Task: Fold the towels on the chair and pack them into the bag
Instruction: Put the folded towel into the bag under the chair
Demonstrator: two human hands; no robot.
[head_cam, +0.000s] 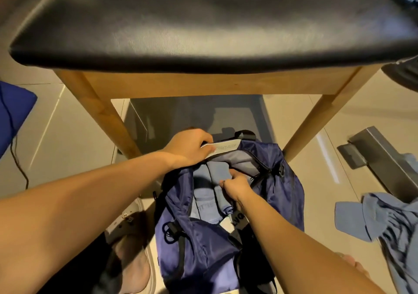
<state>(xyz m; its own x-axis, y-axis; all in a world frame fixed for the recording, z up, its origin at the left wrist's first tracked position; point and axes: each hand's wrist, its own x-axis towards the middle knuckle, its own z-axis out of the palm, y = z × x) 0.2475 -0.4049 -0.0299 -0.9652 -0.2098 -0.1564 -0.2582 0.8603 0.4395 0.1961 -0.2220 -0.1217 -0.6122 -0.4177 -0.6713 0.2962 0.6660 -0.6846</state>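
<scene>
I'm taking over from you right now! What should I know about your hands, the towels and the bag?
Left hand grips the far rim of the bag by the white label, holding it open.
Right hand pinches a towel, light blue, inside the bag.
The bag stands on the floor before the chair.
Done: at least one towel is in; none shows on the seat.
Left: tuck this towel in. A light blue cloth on the floor to the right may be another towel to fold and pack.
</scene>
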